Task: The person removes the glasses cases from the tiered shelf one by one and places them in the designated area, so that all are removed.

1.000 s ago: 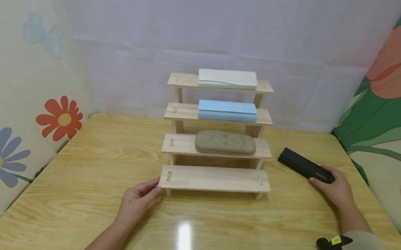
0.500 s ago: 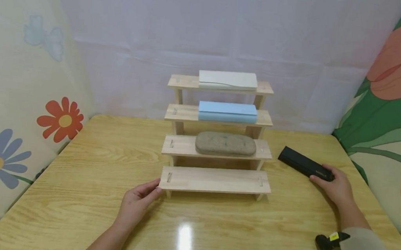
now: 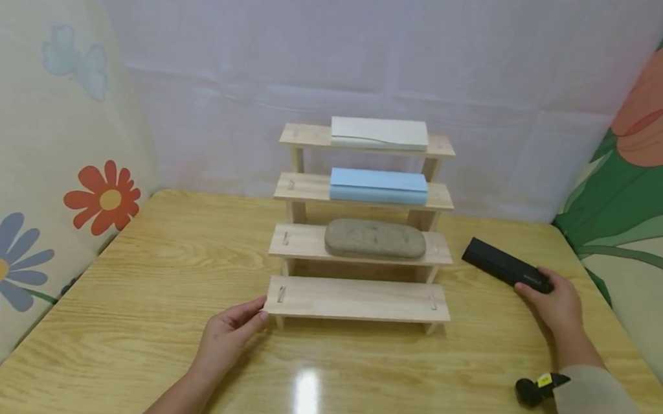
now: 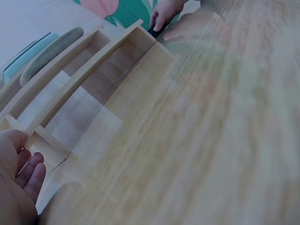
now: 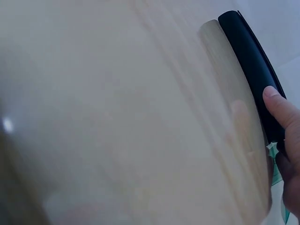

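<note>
In the head view a four-tier stepped wooden display stand point(image 3: 359, 300) stands mid-table. My left hand point(image 3: 232, 335) pinches the left end of its lowest step, thumb at the front corner; the left wrist view shows the other fingers point(image 4: 33, 176) bent beside that end. To the right of the stand, my right hand point(image 3: 557, 306) grips the near end of a long black glasses case point(image 3: 502, 264), which lies slantwise. In the right wrist view the thumb point(image 5: 276, 101) presses on the case's side, and the case's reflection shows in the tabletop.
On the stand's upper steps lie a white case point(image 3: 379, 134), a light blue case point(image 3: 378, 186) and a grey-brown rounded case point(image 3: 375, 240), top to bottom. The wood-grain table point(image 3: 188, 248) meets a pale backdrop point(image 3: 345, 39) behind and flower-printed panels point(image 3: 9, 142) at both sides.
My right hand and the black glasses case have shifted slightly toward the back of the table. The left hand keeps its place at the stand.
</note>
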Available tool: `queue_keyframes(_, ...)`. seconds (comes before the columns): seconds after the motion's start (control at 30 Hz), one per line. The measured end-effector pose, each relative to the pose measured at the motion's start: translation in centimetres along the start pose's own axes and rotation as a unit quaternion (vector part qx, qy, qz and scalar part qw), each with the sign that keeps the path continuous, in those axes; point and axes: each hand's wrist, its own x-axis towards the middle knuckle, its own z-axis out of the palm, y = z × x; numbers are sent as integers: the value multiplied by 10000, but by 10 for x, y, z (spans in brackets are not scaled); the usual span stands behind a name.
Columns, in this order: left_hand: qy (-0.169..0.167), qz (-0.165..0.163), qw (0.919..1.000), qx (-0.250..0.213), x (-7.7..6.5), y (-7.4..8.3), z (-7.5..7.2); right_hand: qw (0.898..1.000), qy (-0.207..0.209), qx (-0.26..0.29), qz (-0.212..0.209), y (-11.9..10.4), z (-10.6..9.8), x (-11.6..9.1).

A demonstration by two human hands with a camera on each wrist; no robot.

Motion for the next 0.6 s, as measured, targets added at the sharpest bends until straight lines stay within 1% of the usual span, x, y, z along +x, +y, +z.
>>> queue_keyframes(0.27,34,56,9999,-85,0,0,2,9996,92,-84,245,-2,1,5)
queue_keyframes(0.4,68,88,9999,-103,0,0,2,9995,69,-189,241,-1,1,6)
queue_keyframes(0.6,92,91,9999,-48,-1,1,2,9995,42,-145,271,-1,3,8)
